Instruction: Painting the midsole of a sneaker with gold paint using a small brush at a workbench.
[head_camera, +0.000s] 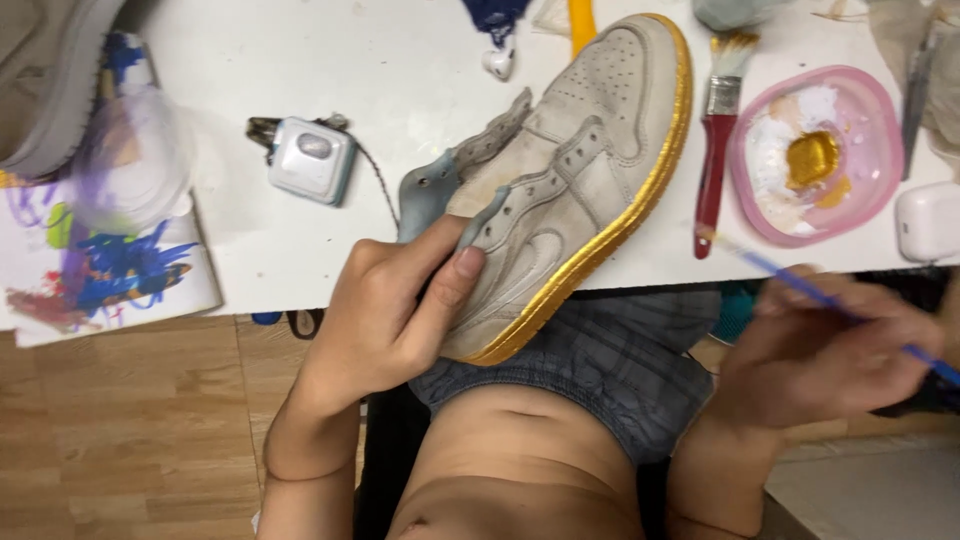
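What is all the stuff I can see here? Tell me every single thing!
shoe: one, pale grey with a gold sole edge, on the table edge, heel end over the lap
thin brush: one, blue handle, in the right hand
wide brush: one, red handle, lying right of the shoe
paint dish: one, pink, holding gold and white paint, far right
small device: one, white and grey, left of the shoe
painted paper: one, blue, purple and red smears, table's left end
table: one, white
shorts: one pair, grey plaid
left hand: one, fingers gripping the shoe's heel
right hand: one, blurred, holding the thin brush
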